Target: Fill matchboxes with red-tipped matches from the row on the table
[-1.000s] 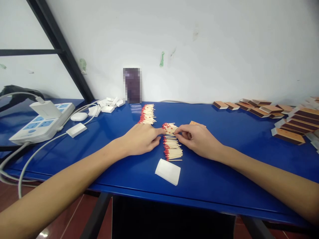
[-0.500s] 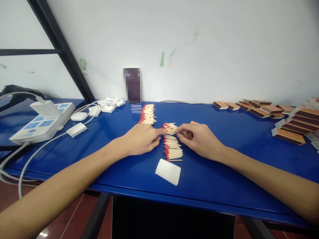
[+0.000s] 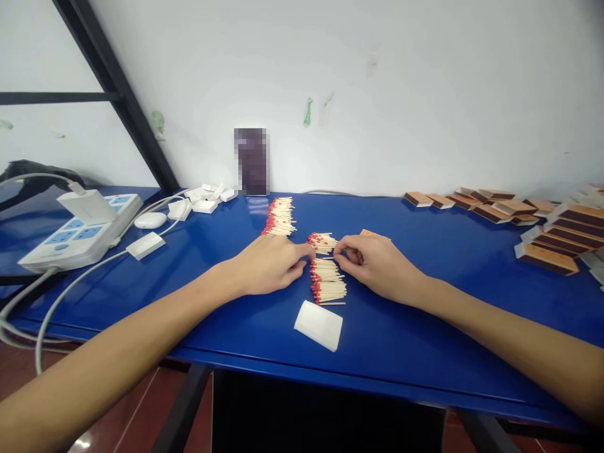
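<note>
A row of red-tipped matches (image 3: 326, 277) lies on the blue table (image 3: 425, 302) between my hands. My left hand (image 3: 268, 264) rests palm down left of the row, its fingers stretched toward the red tips and touching them. My right hand (image 3: 370, 261) sits on the right side, fingers curled in a pinch at the wooden ends of a small bunch of matches (image 3: 322, 242). A white inner matchbox tray (image 3: 318, 324) lies just in front of the row. A second pile of matches (image 3: 279, 216) lies farther back. A brown box edge (image 3: 370, 234) peeks out behind my right hand.
Brown matchbox sleeves (image 3: 542, 233) are spread along the right side. White trays (image 3: 202, 200) are heaped at the back left beside a power strip (image 3: 80, 229), a charger and cables (image 3: 70, 283). A dark blurred object (image 3: 251, 162) leans on the wall.
My right hand's fingers have shifted slightly at the match ends. The left hand and the rest stay where they were.
</note>
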The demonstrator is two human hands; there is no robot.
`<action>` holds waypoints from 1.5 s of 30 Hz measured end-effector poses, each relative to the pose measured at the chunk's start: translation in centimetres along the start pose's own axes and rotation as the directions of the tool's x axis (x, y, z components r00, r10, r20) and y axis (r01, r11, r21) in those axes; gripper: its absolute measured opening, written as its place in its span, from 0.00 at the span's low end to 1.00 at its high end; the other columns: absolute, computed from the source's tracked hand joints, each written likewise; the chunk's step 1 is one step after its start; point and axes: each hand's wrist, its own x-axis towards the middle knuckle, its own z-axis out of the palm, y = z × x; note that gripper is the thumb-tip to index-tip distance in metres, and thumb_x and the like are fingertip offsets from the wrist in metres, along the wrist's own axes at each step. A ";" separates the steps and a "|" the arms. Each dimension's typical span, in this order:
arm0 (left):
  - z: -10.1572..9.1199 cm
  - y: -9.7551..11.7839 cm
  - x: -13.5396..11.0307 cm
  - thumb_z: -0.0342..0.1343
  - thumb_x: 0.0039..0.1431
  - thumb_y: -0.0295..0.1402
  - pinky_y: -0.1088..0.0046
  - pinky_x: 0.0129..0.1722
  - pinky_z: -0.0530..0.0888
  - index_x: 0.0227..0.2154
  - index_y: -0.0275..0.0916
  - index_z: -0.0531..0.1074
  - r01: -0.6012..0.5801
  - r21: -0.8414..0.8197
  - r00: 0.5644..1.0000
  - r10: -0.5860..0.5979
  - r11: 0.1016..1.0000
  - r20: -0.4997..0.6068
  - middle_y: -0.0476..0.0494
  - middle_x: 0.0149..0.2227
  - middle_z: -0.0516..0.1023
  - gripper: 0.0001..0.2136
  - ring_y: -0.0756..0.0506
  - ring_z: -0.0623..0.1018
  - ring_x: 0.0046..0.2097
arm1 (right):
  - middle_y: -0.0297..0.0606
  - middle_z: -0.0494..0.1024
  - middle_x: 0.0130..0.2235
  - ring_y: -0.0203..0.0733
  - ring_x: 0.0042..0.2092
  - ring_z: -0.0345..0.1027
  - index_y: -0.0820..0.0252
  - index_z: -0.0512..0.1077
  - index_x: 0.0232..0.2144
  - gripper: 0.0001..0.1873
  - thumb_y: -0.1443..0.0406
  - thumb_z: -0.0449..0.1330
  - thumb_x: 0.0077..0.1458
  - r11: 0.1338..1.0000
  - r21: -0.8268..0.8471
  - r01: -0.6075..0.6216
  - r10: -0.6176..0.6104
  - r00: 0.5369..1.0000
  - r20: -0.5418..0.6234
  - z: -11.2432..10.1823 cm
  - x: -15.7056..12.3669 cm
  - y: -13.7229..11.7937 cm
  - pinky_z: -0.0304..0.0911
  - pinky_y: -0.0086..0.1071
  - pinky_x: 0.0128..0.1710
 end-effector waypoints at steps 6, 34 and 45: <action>0.3 -0.3 -0.1 0.46 0.63 0.32 0.72 0.25 0.60 0.49 0.42 0.72 0.045 0.042 0.999 -0.044 0.998 -0.017 0.48 0.23 0.74 0.15 0.46 0.74 0.26 | 0.29 0.65 0.21 0.35 0.22 0.55 0.58 0.65 0.29 0.07 0.65 0.52 0.59 1.000 0.008 -0.021 0.021 0.999 0.049 0.0 0.0 -0.2 0.51 0.30 0.26; 0.0 0.3 0.1 0.47 0.62 0.30 0.74 0.24 0.59 0.46 0.38 0.73 0.073 -0.182 0.997 -0.072 0.981 0.011 0.54 0.18 0.67 0.14 0.51 0.67 0.21 | 0.25 0.61 0.18 0.33 0.21 0.53 0.57 0.66 0.27 0.07 0.65 0.53 0.57 0.994 0.100 -0.038 0.035 0.999 0.031 0.3 0.1 -0.8 0.48 0.30 0.24; -0.1 0.5 0.2 0.47 0.61 0.29 0.74 0.25 0.58 0.42 0.39 0.73 0.061 -0.213 0.998 -0.061 0.975 0.004 0.55 0.18 0.67 0.12 0.52 0.66 0.21 | 0.27 0.63 0.19 0.34 0.22 0.54 0.59 0.72 0.30 0.12 0.63 0.52 0.61 0.987 0.160 -0.022 0.026 0.999 -0.020 0.0 -0.1 -1.1 0.50 0.31 0.25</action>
